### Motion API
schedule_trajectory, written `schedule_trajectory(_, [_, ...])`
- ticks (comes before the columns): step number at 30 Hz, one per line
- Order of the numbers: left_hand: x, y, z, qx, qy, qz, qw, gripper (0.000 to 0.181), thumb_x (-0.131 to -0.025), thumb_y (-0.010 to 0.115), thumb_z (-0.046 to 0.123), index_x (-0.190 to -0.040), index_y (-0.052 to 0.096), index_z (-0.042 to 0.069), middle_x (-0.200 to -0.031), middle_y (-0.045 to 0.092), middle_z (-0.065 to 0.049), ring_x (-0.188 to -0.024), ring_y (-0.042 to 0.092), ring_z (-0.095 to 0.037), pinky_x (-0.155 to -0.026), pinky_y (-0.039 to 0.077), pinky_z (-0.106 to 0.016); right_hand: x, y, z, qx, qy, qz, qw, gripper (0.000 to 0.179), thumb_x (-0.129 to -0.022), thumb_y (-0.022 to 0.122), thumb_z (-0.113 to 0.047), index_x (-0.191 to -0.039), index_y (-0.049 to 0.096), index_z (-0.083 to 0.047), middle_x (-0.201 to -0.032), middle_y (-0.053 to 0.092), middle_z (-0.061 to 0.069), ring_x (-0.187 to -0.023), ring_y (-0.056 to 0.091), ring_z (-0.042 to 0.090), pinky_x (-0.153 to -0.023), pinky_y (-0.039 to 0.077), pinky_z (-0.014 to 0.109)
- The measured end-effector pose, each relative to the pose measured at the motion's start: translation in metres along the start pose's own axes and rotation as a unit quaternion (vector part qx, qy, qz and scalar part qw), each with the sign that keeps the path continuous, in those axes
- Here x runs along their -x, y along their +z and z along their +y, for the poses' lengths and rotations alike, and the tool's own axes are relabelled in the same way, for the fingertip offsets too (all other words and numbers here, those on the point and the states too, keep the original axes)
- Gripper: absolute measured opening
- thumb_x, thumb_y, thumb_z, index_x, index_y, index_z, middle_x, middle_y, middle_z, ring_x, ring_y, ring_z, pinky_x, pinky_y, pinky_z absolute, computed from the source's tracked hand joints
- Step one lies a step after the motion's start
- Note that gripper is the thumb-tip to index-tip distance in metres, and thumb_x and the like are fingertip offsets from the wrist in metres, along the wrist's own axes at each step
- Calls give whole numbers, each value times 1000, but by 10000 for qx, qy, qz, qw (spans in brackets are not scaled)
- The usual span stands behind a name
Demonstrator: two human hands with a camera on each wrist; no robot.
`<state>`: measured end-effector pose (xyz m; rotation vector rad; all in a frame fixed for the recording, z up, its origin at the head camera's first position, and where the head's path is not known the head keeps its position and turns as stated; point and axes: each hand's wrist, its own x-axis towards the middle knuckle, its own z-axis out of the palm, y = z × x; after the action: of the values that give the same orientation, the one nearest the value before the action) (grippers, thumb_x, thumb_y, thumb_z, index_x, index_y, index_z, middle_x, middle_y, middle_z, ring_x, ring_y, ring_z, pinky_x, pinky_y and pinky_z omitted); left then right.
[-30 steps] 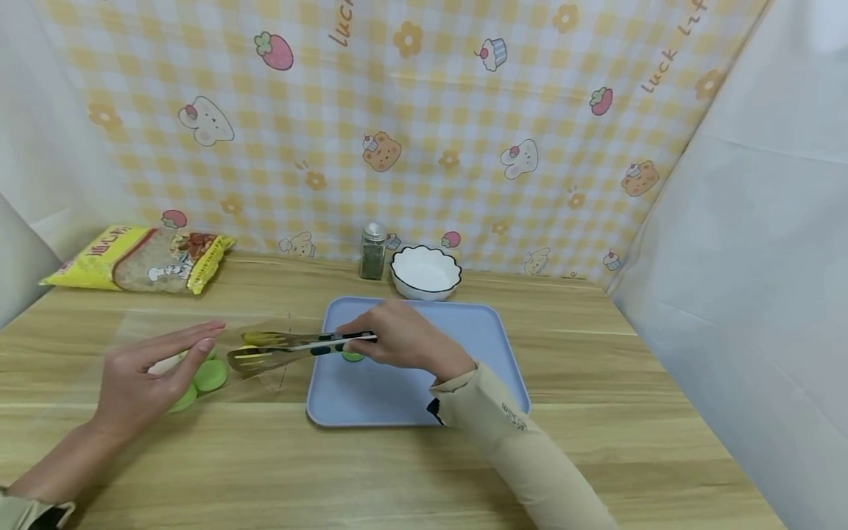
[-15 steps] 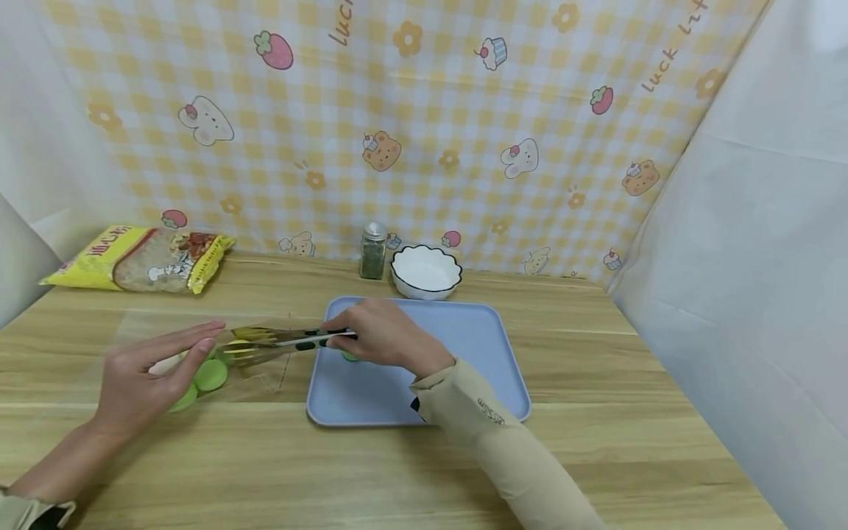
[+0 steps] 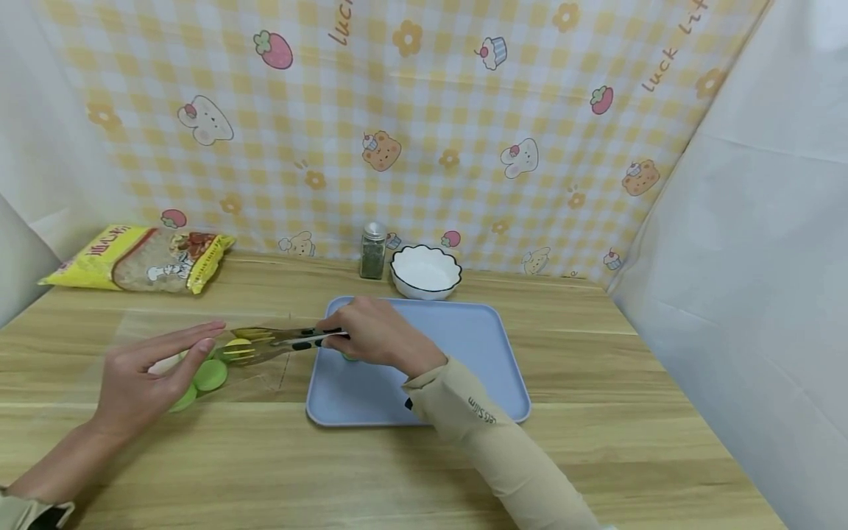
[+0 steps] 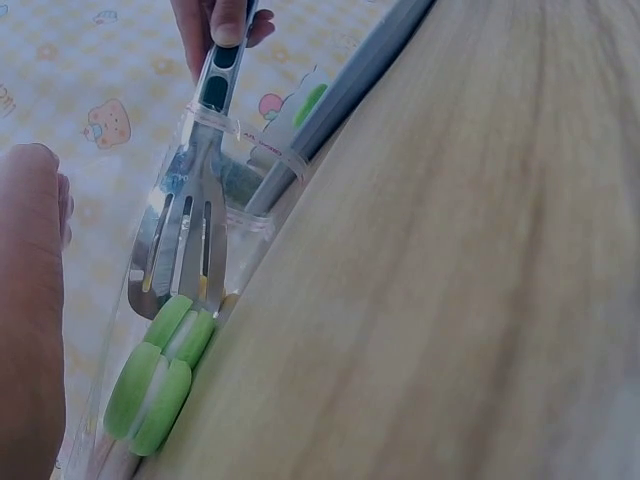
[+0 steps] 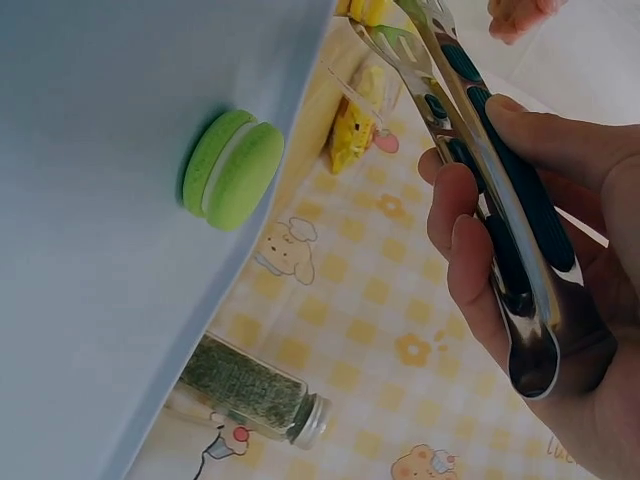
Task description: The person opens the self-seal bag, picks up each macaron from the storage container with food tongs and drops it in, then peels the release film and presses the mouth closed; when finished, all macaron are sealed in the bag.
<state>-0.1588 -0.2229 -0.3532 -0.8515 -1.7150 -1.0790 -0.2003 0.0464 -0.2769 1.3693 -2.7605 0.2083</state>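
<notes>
Toward the wood-grain counter's [image 3: 265, 471] left edge, tongs [image 3: 306, 341] gripped by the right hand [image 3: 377, 335] reach a yellow macaron [image 3: 238, 344] in a clear bag [image 3: 260, 386]; the left hand [image 3: 135, 383] keeps straight fingers. Oversqueezing could crack it.

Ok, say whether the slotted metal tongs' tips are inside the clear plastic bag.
Inside: in the left wrist view, the slotted metal tongs pass through the mouth of the clear plastic bag, tips beyond it.
</notes>
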Motion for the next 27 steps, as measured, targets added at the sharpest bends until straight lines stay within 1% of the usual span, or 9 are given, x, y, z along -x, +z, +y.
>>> schedule_trajectory(3, [0,0,0,-3,1,0,10000,18,-84,68,6,-88,70,-11,-92,68,-21,-95,64,-4,-83,45,-10,0,0,1,-56,7,-2,10000,26,-91,61,-25,-115,68,-16,-96,69,-4,-61,54,-1,-56,42,14])
schedule_trajectory(6, [0,0,1,33,22,10,10000,19,-84,68,6,-88,70,-12,-92,68,-21,-95,64,-5,-83,46,-11,3,0,2,-229,64,-51,9997,29,-91,61,-25,-118,66,-15,-101,69,-2,-63,55,-1,-59,43,14])
schedule_trajectory(9, [-1,0,1,69,33,12,10000,20,-84,68,6,-89,69,-13,-93,68,-20,-95,64,-6,-83,46,-11,10,-3,6,-432,106,-43,9990,31,-91,61,-25,-120,64,-13,-104,68,-1,-61,54,-2,-58,43,15])
schedule_trajectory(11, [-1,0,1,58,29,6,10000,20,-84,68,6,-89,69,-13,-94,68,-19,-95,64,-6,-83,46,-11,17,-6,9,-546,101,4,9985,31,-92,61,-24,-120,64,-11,-103,68,1,-57,51,0,-55,41,16])
schedule_trajectory(16, [0,0,-1,37,56,8,10000,20,-84,68,6,-89,69,-13,-93,68,-21,-95,64,-6,-83,46,-11,46,-15,24,-653,29,338,9973,30,-91,62,-20,-118,65,-9,-103,69,4,-52,48,2,-51,38,18])
schedule_trajectory(19, [1,0,-2,76,91,18,9999,20,-84,68,6,-88,70,-13,-92,68,-22,-94,64,-5,-82,46,-10,66,-21,35,-738,72,593,9955,30,-90,63,-19,-118,65,-8,-103,69,5,-50,47,3,-50,40,19])
schedule_trajectory(22, [2,0,-2,92,90,10,9999,19,-84,68,6,-88,69,-13,-92,68,-22,-93,64,-4,-82,46,-10,86,-25,47,-696,148,829,9940,30,-90,64,-18,-117,65,-7,-105,68,5,-56,51,4,-55,43,20])
schedule_trajectory(24, [2,0,-2,72,78,1,9999,19,-84,67,5,-89,69,-13,-92,68,-22,-94,64,-4,-82,46,-11,97,-27,55,-690,193,920,9932,30,-89,64,-18,-117,65,-6,-104,68,6,-55,50,5,-56,43,21])
schedule_trajectory(27, [2,0,-2,29,50,-16,10000,19,-85,67,5,-90,69,-14,-93,68,-22,-95,64,-5,-83,45,-11,113,-30,65,-810,365,906,9919,31,-89,65,-18,-117,64,-4,-105,68,7,-52,45,5,-57,43,22])
